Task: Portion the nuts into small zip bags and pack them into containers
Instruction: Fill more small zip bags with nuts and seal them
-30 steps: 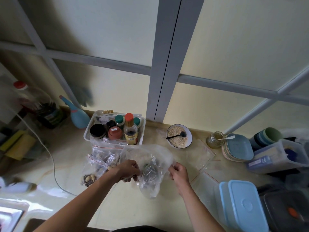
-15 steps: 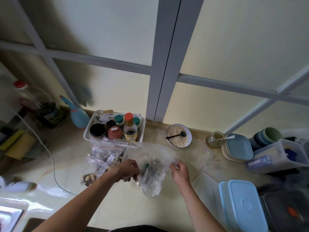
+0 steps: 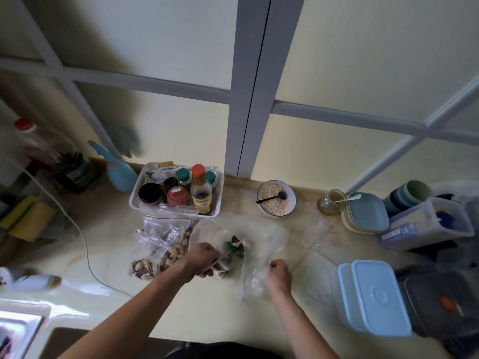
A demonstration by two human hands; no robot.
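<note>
Near the counter's front edge, our right hand [image 3: 278, 272] pinched the big clear bag [image 3: 255, 244] open so our left hand [image 3: 204, 257], curled around a green scoop [image 3: 230, 247], could lift nuts [image 3: 239, 244] out.

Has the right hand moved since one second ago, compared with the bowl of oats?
Yes. The right hand, gripping the big clear bag, has dropped toward the person, farther from the bowl of oats, which stayed put.

Two bare forearms, left hand [image 3: 204, 257], right hand [image 3: 280, 274], no sleeves, rings or watch
</note>
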